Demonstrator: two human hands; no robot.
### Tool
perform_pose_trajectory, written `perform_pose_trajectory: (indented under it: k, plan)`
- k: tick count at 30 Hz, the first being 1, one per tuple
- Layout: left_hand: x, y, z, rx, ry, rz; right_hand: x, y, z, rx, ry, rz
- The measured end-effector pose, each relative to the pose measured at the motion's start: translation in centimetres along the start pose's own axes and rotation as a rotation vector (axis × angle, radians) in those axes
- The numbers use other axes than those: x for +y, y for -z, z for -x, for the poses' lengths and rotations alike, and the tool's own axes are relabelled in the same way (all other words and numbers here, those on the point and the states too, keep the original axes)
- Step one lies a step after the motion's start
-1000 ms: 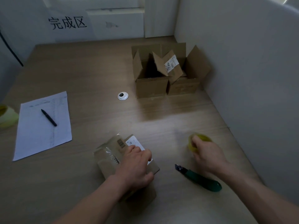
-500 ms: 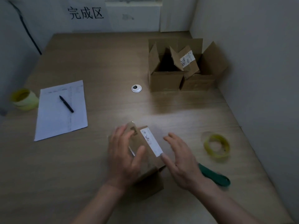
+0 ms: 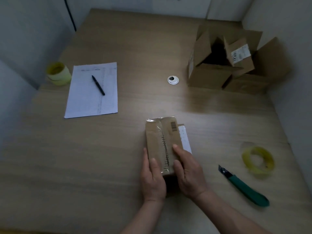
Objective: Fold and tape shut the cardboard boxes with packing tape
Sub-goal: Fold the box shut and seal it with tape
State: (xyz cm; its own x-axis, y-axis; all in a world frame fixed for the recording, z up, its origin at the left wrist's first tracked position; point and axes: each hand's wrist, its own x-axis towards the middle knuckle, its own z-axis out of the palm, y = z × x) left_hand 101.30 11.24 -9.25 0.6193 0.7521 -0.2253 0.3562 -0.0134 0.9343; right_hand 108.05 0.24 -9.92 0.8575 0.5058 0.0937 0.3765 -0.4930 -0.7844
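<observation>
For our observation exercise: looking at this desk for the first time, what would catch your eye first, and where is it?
First, the small cardboard box near the front of the table, held between the left hand and right hand. Next, the yellow tape roll and green utility knife lying to the right, and the open boxes at the far right.

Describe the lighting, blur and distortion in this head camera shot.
Head view: dim overall, with one brighter patch on the wooden table beyond the small brown cardboard box; corners fall dark. Wide-angle lens bows the table edges and walls. The green-handled utility knife and yellow roll of clear packing tape look slightly smeared; both hands are fairly sharp.
</observation>
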Motion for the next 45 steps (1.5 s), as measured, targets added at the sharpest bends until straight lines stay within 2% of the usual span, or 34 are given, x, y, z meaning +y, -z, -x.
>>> perform_pose_trajectory:
  k: [4,8,16,20,24,26,28,30,32,35,38,41,45]
  plan:
    - [-0.7,1.4,-1.1,-0.164,-0.181,-0.206,0.1,0.1,-0.1,-0.014,-0.017,0.030]
    - [-0.5,2.0,-2.0,-0.240,-0.214,-0.284,0.1,0.5,-0.3,-0.042,-0.028,0.054]
    - [0.2,2.6,-2.5,-0.342,-0.055,-0.154,0.2,0.5,-0.2,-0.066,-0.079,0.007]
    - [0.6,3.2,-3.0,-0.402,-0.090,-0.246,0.3,0.5,-0.1,-0.091,-0.118,-0.012]
    - [0.9,3.6,-4.4,-0.512,-0.131,-0.433,0.3,0.8,-0.4,-0.172,-0.170,-0.038]
    - [1.4,3.9,-5.4,-0.576,-0.098,-0.508,0.2,1.4,-0.7,-0.221,-0.181,-0.051]
    - [1.9,4.1,-6.1,-0.624,-0.046,-0.480,0.1,2.1,-1.0,-0.268,-0.205,-0.061]
    - [2.2,4.2,-6.3,-0.590,-0.015,-0.423,-0.1,2.4,-1.2,-0.308,-0.237,-0.047]
    - [2.6,3.7,-6.0,-0.473,-0.106,-0.479,-0.3,2.5,-1.4,-0.333,-0.251,-0.025]
    - [3.3,2.0,-5.9,-0.372,-0.363,-0.704,-0.4,2.6,-1.5,-0.346,-0.215,0.009]
    - [3.8,0.5,-7.3,-0.438,-0.517,-0.978,-0.2,2.5,-1.4,-0.369,-0.174,0.065]
    - [4.0,-0.2,-9.2,-0.482,-0.524,-1.076,0.0,2.1,-1.3,-0.344,-0.167,0.060]
    - [4.9,-1.0,-11.7,-0.494,-0.473,-1.010,0.2,1.9,-1.1,-0.328,-0.194,0.019]
